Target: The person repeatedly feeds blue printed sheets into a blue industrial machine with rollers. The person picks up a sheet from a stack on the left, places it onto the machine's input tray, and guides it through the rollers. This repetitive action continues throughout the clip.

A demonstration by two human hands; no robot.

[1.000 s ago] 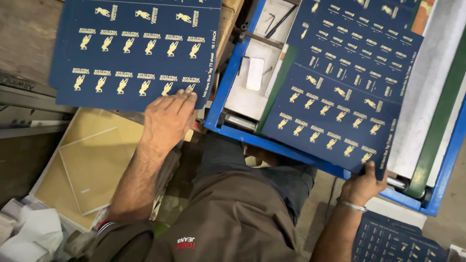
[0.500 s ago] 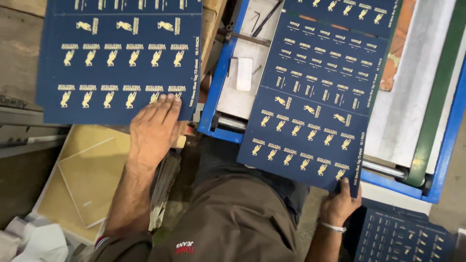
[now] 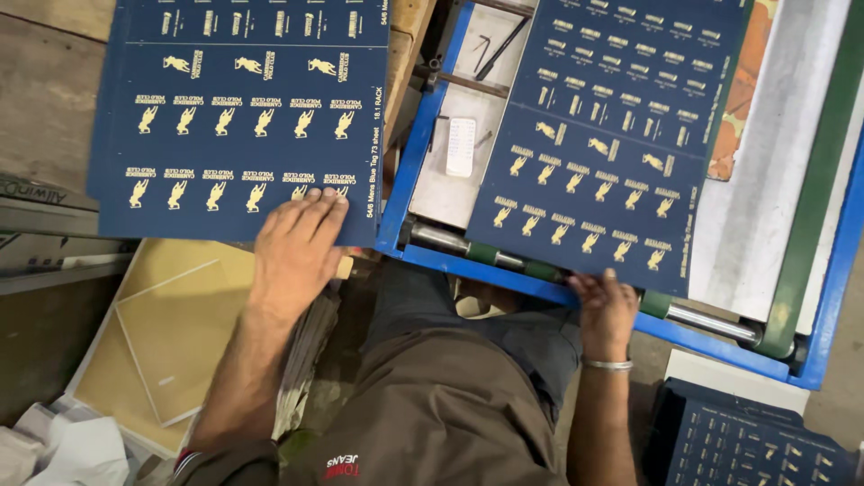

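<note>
The left hand [image 3: 297, 247] lies flat, open, on a navy gold-printed card sheet [image 3: 238, 117] on the desk; the right hand [image 3: 605, 306] grips another sheet's [image 3: 603, 144] near edge, which could slip askew.

This place is a small print workshop, probably for labels or tags. A machine with a blue metal frame [image 3: 409, 171] stands in the middle, and it has steel rollers [image 3: 711, 319] with green sleeves along its front edge. On it lies a dark blue printed sheet [image 3: 603, 153] with many rows of small gold figures, all the same. A second such sheet [image 3: 234, 117] rests on a worn wooden tabletop [image 3: 45, 81] at the left. More printed sheets are stacked [image 3: 747, 441] at the lower right. Yellow board pieces [image 3: 171, 333] and crumpled paper scraps [image 3: 63, 445] lie on the floor below.
</note>
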